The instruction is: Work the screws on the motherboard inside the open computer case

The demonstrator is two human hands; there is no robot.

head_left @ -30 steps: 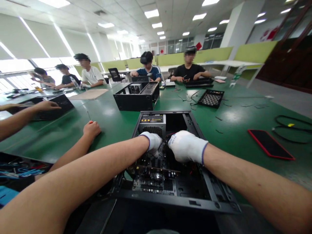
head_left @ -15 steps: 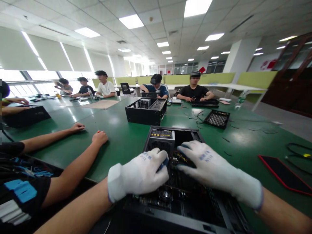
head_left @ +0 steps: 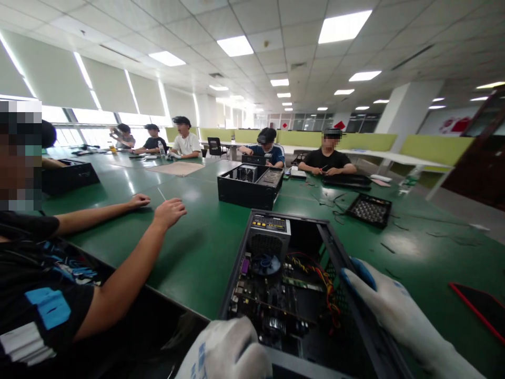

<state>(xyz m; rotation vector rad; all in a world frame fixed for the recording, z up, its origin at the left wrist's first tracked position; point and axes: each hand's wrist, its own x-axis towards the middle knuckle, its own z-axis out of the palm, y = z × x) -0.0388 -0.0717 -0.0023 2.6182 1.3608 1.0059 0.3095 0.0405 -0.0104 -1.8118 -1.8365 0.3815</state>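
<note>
An open black computer case [head_left: 337,247] lies on its side in front of me. Inside it are a power supply [head_left: 269,239], a round CPU cooler fan [head_left: 266,264], a green memory stick [head_left: 303,285] and red, yellow and black cables [head_left: 327,289]. My left hand [head_left: 229,350], in a white glove, is curled at the near edge of the case; its fingertips are hidden. On the right rim, my gloved right hand [head_left: 384,295] grips the side wall, its blue-coated fingertips showing.
Beyond my case stands another open computer case [head_left: 248,189]. A black tray [head_left: 370,209] and scattered cable ties lie to the right, near a red-edged black mat [head_left: 479,310]. At my left a co-worker's forearm [head_left: 130,268] rests on the green table [head_left: 197,237]; others sit opposite.
Both my hands have come out of the case's inside. The left moved down to the near edge, the right outward to the right rim. The neighbour's hand now holds a thin stick up.
</note>
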